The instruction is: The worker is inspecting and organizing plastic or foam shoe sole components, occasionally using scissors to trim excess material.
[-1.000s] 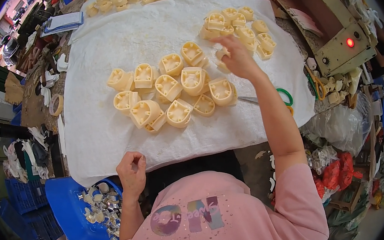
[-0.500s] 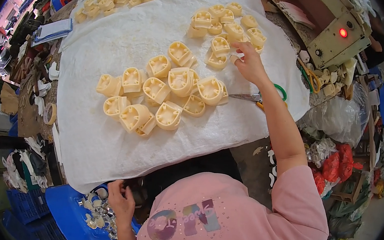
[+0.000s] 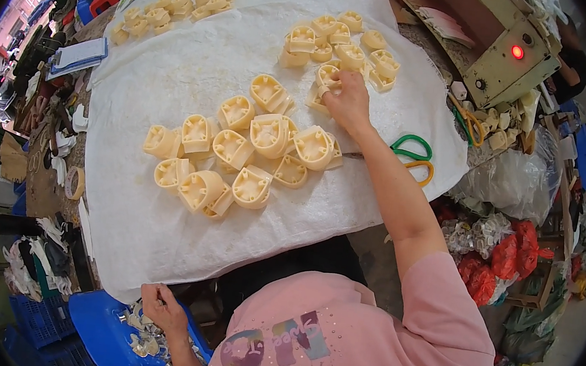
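My right hand reaches over the table to the far right cluster of cream plastic parts. Its fingers are closed on the edge of a rounded, hollow cream plastic part, which rests on or against another one below it. Nearer, a larger group of similar hollow cream parts with small inner posts lies on the white cloth. My left hand is at the table's near left edge, above a blue bin. Its fingers are loosely bent and apart, with nothing visible in them.
Scissors with green and orange handles lie right of my forearm. A machine box with a lit red lamp stands at the far right. More cream parts sit far left, near a clipboard. Small shiny pieces fill the blue bin.
My right hand has moved left and closed on a cream part. My left hand has shifted left and slightly up along the table edge. The scissor handles are now uncovered.
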Tool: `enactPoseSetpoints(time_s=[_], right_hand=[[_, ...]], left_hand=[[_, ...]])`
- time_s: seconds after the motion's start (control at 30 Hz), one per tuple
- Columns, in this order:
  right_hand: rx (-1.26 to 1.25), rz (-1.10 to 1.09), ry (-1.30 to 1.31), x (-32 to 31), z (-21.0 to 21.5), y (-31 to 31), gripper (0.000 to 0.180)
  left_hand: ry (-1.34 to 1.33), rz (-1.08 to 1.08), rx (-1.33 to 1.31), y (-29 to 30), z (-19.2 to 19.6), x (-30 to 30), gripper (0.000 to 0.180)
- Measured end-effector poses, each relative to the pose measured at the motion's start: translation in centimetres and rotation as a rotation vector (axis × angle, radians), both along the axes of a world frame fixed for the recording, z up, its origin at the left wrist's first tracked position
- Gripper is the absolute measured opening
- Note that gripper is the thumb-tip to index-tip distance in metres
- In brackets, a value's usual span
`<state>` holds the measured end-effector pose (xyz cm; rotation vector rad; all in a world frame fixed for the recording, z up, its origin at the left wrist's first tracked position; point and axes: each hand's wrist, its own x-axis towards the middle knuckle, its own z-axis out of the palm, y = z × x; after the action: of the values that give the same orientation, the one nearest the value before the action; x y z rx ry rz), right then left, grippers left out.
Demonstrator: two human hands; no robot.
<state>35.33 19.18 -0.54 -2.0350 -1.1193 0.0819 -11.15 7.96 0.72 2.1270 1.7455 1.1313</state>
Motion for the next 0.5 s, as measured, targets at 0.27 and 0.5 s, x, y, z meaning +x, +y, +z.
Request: enactPoseSetpoints(time_s=[0.27, 0.5], right_hand=[[0.292, -0.015, 0.486, 1.2, 1.2, -2.0, 0.042], [-0.117, 0.494, -0.043, 0.6, 2.0, -3.1, 0.05]], left_hand=[[-0.12, -0.134, -0.18, -0.1, -1.6, -1.6, 0.027], [0.003, -0.049, -0.119, -0.8, -1.1, -1.3, 0.026]])
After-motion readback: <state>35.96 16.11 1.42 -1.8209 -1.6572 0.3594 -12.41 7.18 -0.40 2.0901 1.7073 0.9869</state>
